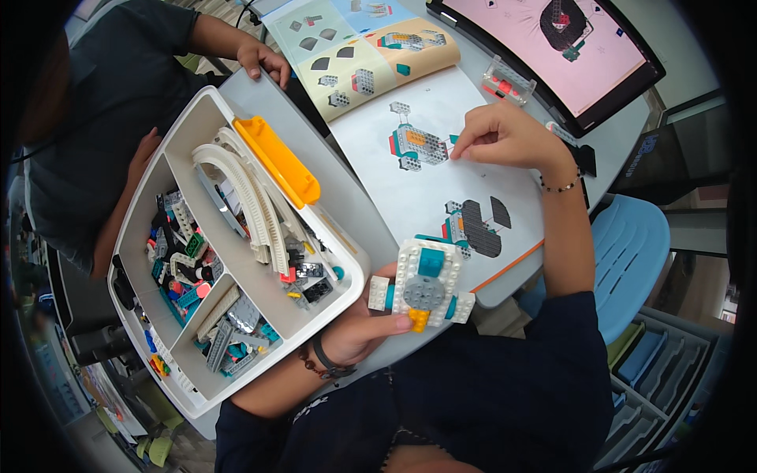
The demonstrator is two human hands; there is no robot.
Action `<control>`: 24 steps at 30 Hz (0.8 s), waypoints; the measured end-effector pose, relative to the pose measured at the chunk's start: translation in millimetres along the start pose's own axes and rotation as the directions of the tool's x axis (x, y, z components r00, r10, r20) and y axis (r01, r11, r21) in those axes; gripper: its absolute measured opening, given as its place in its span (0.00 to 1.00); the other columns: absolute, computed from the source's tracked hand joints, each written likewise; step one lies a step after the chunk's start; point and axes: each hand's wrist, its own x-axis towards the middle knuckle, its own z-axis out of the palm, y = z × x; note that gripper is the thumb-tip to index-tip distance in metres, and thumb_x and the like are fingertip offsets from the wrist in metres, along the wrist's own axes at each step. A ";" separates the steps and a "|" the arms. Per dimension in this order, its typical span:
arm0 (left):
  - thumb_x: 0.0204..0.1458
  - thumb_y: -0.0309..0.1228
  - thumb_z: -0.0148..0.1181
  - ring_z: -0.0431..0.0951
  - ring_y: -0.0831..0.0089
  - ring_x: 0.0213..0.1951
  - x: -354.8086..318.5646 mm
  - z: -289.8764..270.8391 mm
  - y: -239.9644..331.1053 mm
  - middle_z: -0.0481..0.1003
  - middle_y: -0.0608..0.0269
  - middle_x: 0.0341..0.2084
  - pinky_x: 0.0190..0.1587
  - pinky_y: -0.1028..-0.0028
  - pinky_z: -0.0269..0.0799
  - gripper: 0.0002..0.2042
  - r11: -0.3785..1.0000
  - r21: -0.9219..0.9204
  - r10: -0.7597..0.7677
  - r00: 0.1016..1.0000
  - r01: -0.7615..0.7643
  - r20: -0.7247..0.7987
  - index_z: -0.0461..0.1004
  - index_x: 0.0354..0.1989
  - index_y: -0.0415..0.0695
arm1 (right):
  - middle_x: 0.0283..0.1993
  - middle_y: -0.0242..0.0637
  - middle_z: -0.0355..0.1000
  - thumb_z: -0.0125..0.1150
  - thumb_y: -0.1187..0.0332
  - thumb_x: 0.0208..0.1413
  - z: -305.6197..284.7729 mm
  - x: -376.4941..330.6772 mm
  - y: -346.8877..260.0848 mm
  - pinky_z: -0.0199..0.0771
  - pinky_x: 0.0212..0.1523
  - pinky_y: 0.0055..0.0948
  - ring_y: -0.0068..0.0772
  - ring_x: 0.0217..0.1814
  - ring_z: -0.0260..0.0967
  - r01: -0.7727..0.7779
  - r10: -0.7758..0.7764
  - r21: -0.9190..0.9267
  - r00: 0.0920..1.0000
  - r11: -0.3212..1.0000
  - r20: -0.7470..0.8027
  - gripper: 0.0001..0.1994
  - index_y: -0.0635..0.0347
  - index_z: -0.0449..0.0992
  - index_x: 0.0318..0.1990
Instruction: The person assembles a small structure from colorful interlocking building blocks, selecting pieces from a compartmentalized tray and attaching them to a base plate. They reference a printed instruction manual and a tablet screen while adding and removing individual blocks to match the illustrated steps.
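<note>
My left hand [359,331] is closed round a toy brick model [426,285] made of white, grey and teal pieces, with a small yellow part at its lower end. The thumb presses near that yellow part; the other fingers are mostly hidden behind the model. Beyond it lies an open instruction booklet [378,169] with printed pictures of brick builds. Over its upper page picture is my right hand [493,138], fingertips pinched together against or just above the paper. Whatever might be between those fingertips is too small to make out.
A white divided bin [359,260] with loose bricks, curved tracks and a yellow latch [276,162] stands at left. Farther off are a tablet [587,59] and a small clear box [509,81]. Another person's hand [264,61] rests near the bin. A blue chair [631,256] stands right.
</note>
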 end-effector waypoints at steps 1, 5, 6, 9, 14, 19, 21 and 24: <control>0.45 0.24 0.63 0.64 0.67 0.59 0.3 -0.3 -0.3 0.64 0.54 0.57 0.63 0.66 0.55 0.37 1.000 -0.003 0.000 1.000 -0.001 -0.002 0.50 0.64 0.37 | 0.26 0.29 0.71 0.62 0.69 0.43 0.5 1.1 -1.6 0.63 0.29 0.19 0.18 0.27 0.64 0.002 -0.002 -0.038 1.000 0.999 0.006 0.07 0.58 0.82 0.30; 0.46 0.24 0.63 0.64 0.67 0.59 1.1 -0.1 0.3 0.64 0.53 0.56 0.63 0.66 0.55 0.37 1.000 0.008 0.006 1.000 -0.007 0.015 0.51 0.64 0.36 | 0.24 0.30 0.71 0.62 0.67 0.42 1.7 1.2 -4.5 0.64 0.29 0.21 0.20 0.27 0.64 -0.003 0.002 -0.123 1.000 0.992 -0.004 0.07 0.55 0.83 0.29; 0.46 0.24 0.63 0.64 0.67 0.59 0.6 -2.0 -1.0 0.64 0.53 0.56 0.63 0.66 0.55 0.36 1.000 0.013 0.006 1.000 -0.006 0.009 0.51 0.64 0.36 | 0.24 0.30 0.71 0.62 0.67 0.42 1.4 1.3 -3.7 0.63 0.28 0.21 0.20 0.27 0.64 -0.003 0.002 -0.121 1.000 0.993 -0.003 0.07 0.55 0.83 0.29; 0.46 0.25 0.63 0.64 0.67 0.59 -0.1 -1.5 -0.1 0.65 0.53 0.56 0.63 0.67 0.55 0.36 1.000 0.030 -0.002 1.000 0.002 0.005 0.51 0.63 0.35 | 0.24 0.29 0.71 0.61 0.67 0.42 0.6 1.9 -0.8 0.62 0.28 0.20 0.20 0.27 0.63 -0.006 0.007 -0.119 1.000 0.993 0.004 0.08 0.55 0.83 0.29; 0.46 0.25 0.63 0.64 0.67 0.59 2.6 0.8 2.0 0.65 0.52 0.56 0.63 0.67 0.55 0.36 1.000 0.029 -0.008 0.999 0.007 0.032 0.51 0.63 0.35 | 0.26 0.30 0.72 0.62 0.69 0.43 0.1 2.4 -2.5 0.63 0.30 0.19 0.19 0.28 0.65 -0.021 0.022 -0.108 1.000 0.994 0.009 0.07 0.56 0.83 0.30; 0.46 0.25 0.63 0.64 0.68 0.59 3.1 1.3 3.5 0.64 0.52 0.56 0.63 0.67 0.55 0.36 0.999 0.039 -0.012 0.999 0.010 0.050 0.51 0.63 0.35 | 0.30 0.31 0.74 0.62 0.72 0.45 0.7 4.2 5.1 0.65 0.33 0.18 0.18 0.30 0.66 -0.055 0.055 -0.003 0.997 0.998 -0.054 0.07 0.59 0.82 0.32; 0.46 0.26 0.63 0.64 0.67 0.59 3.1 0.4 2.7 0.64 0.52 0.56 0.63 0.67 0.55 0.36 0.999 0.039 -0.013 0.999 0.011 0.045 0.51 0.63 0.35 | 0.30 0.31 0.75 0.61 0.72 0.46 0.3 4.5 7.7 0.65 0.33 0.18 0.18 0.30 0.66 -0.032 0.033 0.010 0.998 0.999 -0.054 0.07 0.60 0.82 0.32; 0.46 0.26 0.63 0.64 0.67 0.59 2.7 -1.1 1.5 0.64 0.52 0.56 0.63 0.66 0.55 0.36 0.999 0.029 -0.015 0.999 0.014 0.040 0.51 0.63 0.35 | 0.28 0.30 0.73 0.59 0.73 0.48 0.8 6.2 12.8 0.64 0.28 0.16 0.16 0.26 0.64 -0.045 0.054 0.100 0.995 0.994 -0.084 0.07 0.62 0.80 0.33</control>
